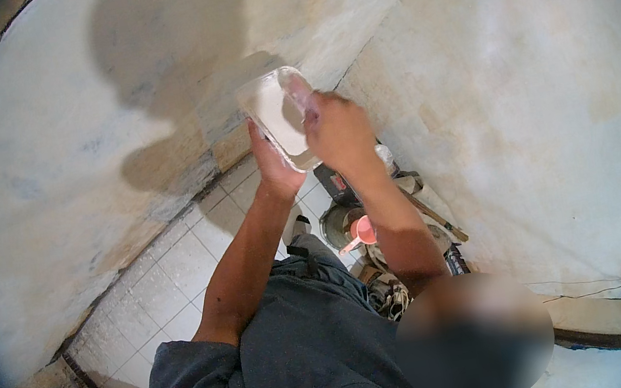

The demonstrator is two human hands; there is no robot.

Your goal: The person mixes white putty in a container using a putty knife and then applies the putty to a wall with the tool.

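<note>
A clear plastic tub with white paste inside is held up in front of a corner of two plastered walls. My left hand cups the tub from below and behind. My right hand grips its right rim, with the fingers curled over the edge and reaching into the tub. The right hand hides the tub's right side. Whether that hand also holds a small tool I cannot tell.
A pale, stained wall stands to the left and a cream wall to the right, meeting at a corner. Below are white floor tiles, a pink scoop in a bucket, and bags and tools piled at the corner.
</note>
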